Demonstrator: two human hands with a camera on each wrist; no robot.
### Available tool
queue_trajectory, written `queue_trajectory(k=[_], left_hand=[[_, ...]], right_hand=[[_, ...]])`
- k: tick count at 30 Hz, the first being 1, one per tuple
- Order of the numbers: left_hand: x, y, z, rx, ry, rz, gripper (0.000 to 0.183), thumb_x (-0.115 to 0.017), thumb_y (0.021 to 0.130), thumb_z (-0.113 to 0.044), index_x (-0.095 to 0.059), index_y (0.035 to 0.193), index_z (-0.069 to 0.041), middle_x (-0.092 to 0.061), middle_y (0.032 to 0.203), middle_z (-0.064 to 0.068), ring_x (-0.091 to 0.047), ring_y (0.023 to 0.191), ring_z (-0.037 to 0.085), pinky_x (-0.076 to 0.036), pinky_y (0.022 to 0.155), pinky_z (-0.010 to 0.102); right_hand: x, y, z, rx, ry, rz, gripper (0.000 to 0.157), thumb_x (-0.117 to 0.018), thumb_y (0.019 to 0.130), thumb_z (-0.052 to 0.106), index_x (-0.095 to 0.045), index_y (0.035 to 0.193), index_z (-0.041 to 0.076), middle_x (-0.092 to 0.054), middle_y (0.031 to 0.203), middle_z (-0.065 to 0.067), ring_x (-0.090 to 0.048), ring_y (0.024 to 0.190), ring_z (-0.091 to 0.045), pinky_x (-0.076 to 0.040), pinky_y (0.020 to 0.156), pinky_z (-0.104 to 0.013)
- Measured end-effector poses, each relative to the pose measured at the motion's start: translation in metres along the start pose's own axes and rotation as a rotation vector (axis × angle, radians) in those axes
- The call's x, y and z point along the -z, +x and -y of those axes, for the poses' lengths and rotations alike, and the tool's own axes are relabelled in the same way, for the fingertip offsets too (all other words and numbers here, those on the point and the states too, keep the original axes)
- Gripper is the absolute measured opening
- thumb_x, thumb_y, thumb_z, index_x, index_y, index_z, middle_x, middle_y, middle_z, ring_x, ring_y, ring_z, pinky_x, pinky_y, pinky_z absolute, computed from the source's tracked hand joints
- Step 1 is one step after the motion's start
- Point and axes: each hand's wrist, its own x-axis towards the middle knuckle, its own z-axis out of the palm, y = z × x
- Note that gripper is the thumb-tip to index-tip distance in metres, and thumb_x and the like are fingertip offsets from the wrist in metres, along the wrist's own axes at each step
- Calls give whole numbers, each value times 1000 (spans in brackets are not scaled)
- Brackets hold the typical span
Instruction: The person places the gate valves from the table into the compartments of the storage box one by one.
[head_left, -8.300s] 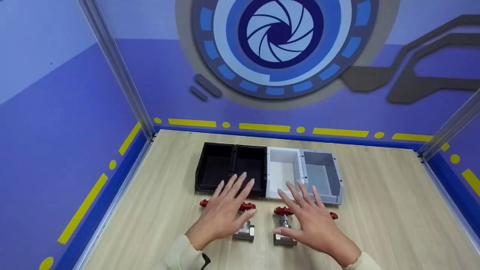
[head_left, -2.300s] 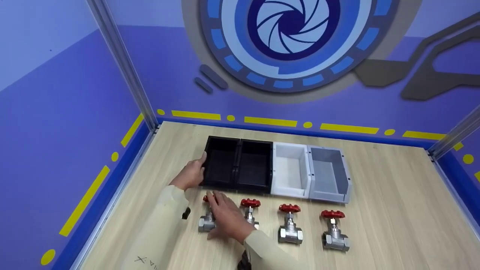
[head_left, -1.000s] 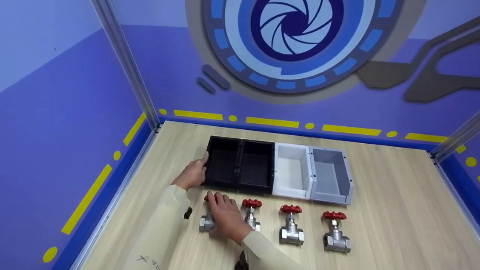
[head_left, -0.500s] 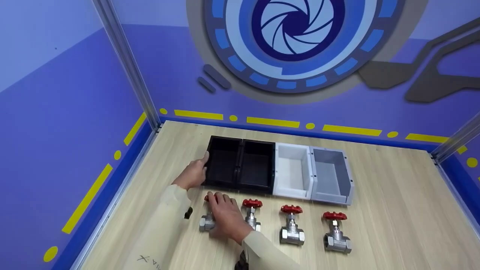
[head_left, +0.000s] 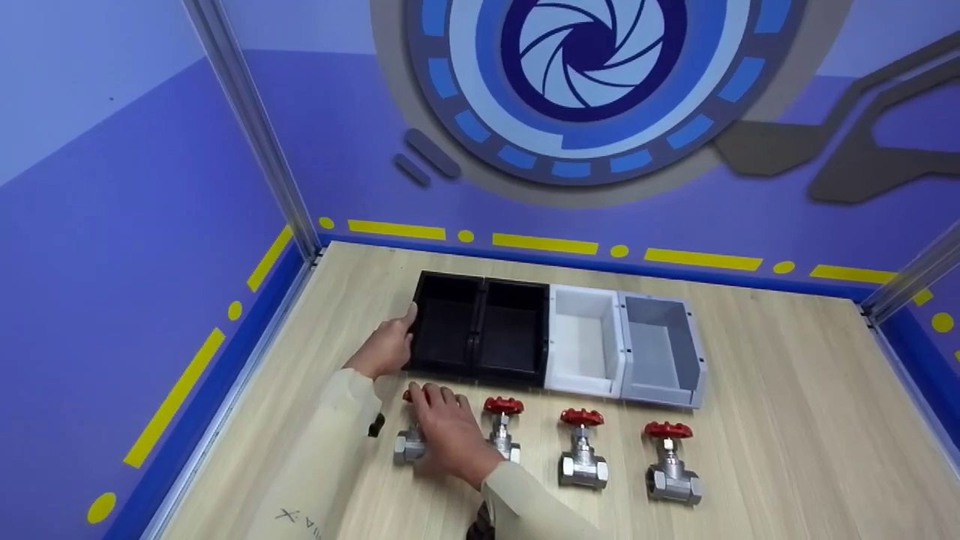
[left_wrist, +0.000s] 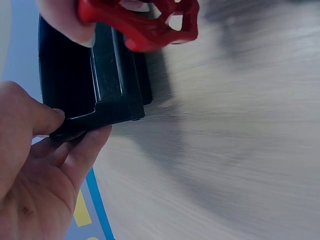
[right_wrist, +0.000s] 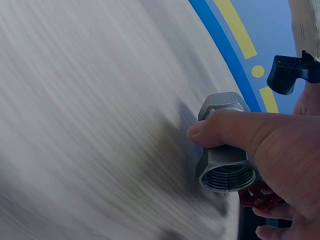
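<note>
My left hand (head_left: 385, 349) pinches the left wall of the outermost black bin (head_left: 448, 322). In the left wrist view, its thumb lies over the rim and its fingers (left_wrist: 87, 150) are against the outside wall. My right hand (head_left: 454, 435) holds the leftmost valve (head_left: 409, 448), a steel body with a red handwheel (left_wrist: 150, 30). The right wrist view has the thumb (right_wrist: 225, 130) across the hexagonal valve body (right_wrist: 227, 160), its threaded opening showing. Fingers reach around the handwheel, partly hidden by the hand. The valve is just in front of the black bin.
A second black bin (head_left: 514, 330), a white bin (head_left: 585, 337) and a grey bin (head_left: 656, 349) continue the row. Three more red-wheeled valves stand to the right: one partly behind my right hand (head_left: 504, 424), a middle one (head_left: 582, 450) and a far-right one (head_left: 671, 465). Blue-purple walls enclose the wooden table (head_left: 787, 375).
Earliest, both hands were spread over the valves; since then the left has taken hold of the black bin and the right the leftmost valve. In the last half second the valve shifted slightly left.
</note>
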Motion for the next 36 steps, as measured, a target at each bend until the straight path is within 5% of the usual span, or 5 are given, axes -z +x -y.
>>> queue_trajectory(k=[16, 24, 36], left_hand=[[0, 0, 1, 7, 5, -8, 60, -46, 99, -4, -21, 154, -6, -47, 144, 22, -50, 129, 34, -44, 105, 45], [-1, 0, 1, 2, -4, -20, 60, -46, 99, -3, -21, 153, -4, -46, 145, 23, -49, 130, 33, -44, 105, 45], [-2, -1, 0, -24, -15, -41, 59, -47, 98, -1, -23, 153, -3, -49, 142, 23, -51, 128, 33, -44, 104, 45]], right_hand=[[15, 6, -15, -20, 108, 24, 114, -92, 57, 39, -32, 149, 11, -49, 139, -12, -50, 127, -31, -44, 102, -51], [22, 10, -25, -39, 144, 63, 116, -92, 58, 41, -28, 151, 12, -46, 143, -12, -47, 131, -32, -41, 106, -52], [20, 11, -32, -14, 105, 7, 118, -90, 58, 44, -27, 151, 10, -47, 141, -13, -48, 129, -31, -43, 104, -49]])
